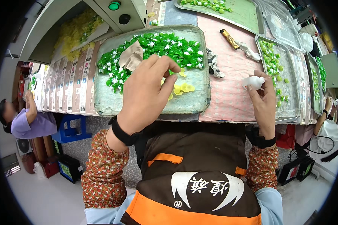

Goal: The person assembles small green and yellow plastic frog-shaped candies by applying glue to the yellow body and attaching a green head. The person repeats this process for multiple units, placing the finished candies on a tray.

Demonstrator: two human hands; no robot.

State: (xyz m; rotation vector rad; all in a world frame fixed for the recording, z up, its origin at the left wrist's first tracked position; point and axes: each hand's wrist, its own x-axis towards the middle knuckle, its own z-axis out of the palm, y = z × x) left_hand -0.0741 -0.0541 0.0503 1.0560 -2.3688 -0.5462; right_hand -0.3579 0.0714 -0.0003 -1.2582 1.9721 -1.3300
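Observation:
My left hand (148, 88) hovers over the near part of a large tray (101, 98). Its fingers are half curled, with a narrow gap between thumb and index tip and nothing visible between them. Small yellow translucent pieces (184, 88) lie on the tray just right of that thumb. Behind the hand spreads a heap of green pieces with white, eye-like balls (172, 47), and a beige scrap (132, 56) rests on it. Right of the tray, my right hand (264, 99) grips a small white squeeze bottle (253, 81) between thumb and fingers, above the pink cloth.
Crumpled grey paper (215, 64), a yellow-and-black tube (229, 39) and a crumpled wrapper (249, 51) lie on the cloth (225, 93). Another tray (289, 78) holds light green pieces at right. A grey machine housing (118, 15) stands at the back left. People work at both sides.

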